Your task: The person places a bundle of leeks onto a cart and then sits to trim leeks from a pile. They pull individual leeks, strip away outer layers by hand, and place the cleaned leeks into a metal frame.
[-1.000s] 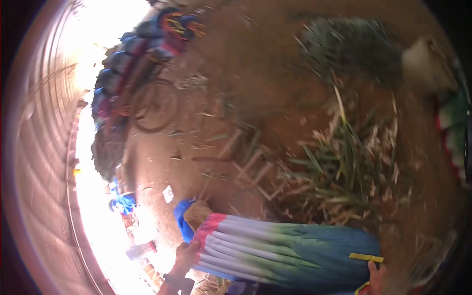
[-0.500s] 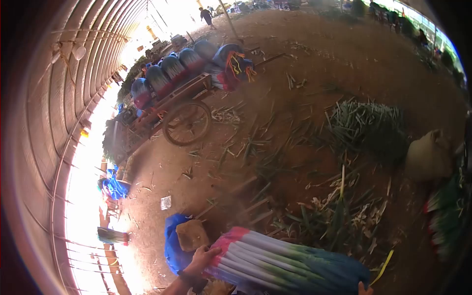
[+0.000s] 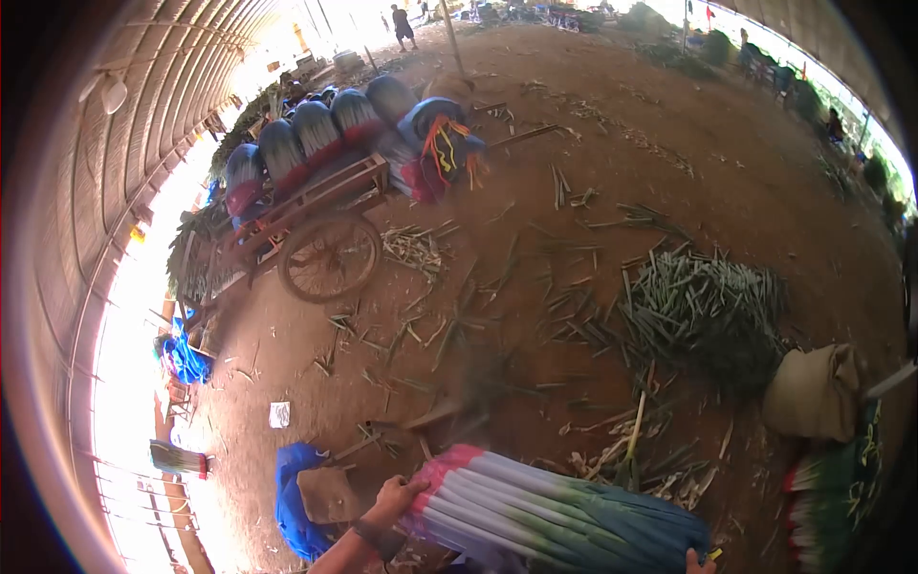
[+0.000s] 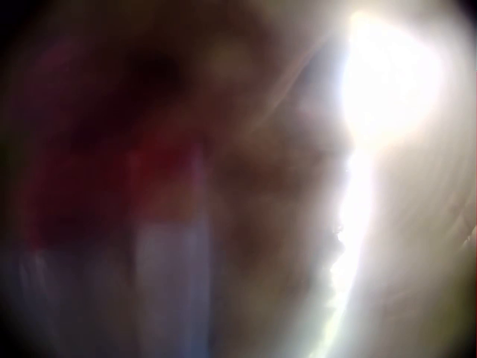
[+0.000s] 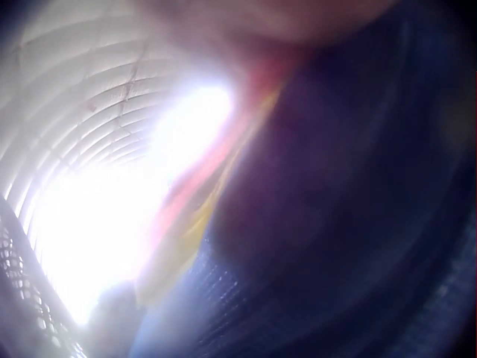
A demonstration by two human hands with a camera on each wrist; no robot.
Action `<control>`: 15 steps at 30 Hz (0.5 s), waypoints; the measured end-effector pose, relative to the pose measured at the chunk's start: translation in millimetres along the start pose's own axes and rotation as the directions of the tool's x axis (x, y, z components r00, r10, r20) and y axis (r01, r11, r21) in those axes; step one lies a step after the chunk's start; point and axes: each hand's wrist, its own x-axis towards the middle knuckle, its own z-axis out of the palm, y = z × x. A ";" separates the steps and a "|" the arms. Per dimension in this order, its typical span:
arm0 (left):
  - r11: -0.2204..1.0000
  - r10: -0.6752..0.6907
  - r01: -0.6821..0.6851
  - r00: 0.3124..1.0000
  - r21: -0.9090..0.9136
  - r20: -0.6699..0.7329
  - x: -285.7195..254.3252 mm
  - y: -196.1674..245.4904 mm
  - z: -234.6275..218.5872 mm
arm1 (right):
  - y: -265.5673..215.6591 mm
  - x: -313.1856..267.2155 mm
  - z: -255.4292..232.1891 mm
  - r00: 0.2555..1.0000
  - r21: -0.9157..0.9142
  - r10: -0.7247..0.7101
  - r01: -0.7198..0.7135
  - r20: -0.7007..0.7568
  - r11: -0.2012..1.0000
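In the head view a long bagged bundle of green onions lies crosswise at the bottom, white stalks to the left and dark green leaves to the right. My left hand grips its left end, where the wrapping is pinkish red. At the leafy end my right hand holds the bundle, its thumb on top and the rest below the frame edge. A bit of yellow strap shows beside that thumb. Yellow strap also runs by the dark plastic in the right wrist view. The left wrist view is badly blurred.
A blue bag and a tan block sit left of the bundle. Ahead stands a cart loaded with similar bundles. To the right are a leafy heap, a tan sack and more onions. Leaf scraps litter the ground.
The head view has swung upward, bringing the cart and far ground into sight. The yellow strap by my right hand shows much less. Both hands have stayed at the bundle's ends.
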 end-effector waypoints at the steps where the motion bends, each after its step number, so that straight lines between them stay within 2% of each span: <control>1: 1.000 -0.019 0.018 1.000 -0.019 -0.014 1.0 23.8 -5.2 | -16.3 11.8 5.6 1.000 -0.014 -0.011 0.011 0.007 1.000; 5: 0.995 -0.001 -0.002 0.999 -0.103 -0.032 32.2 57.6 -20.5 | -69.7 54.7 24.7 0.997 -0.034 -0.056 0.058 0.054 0.998; 10: 0.958 -0.058 0.050 0.998 -0.283 -0.018 52.8 110.7 -28.5 | -135.1 116.0 63.0 0.987 -0.091 -0.106 0.118 0.125 0.989; 15: 0.951 -0.116 0.086 0.990 -0.297 -0.084 83.9 163.8 -19.2 | -199.4 198.8 109.2 0.967 -0.150 -0.142 0.175 0.210 0.973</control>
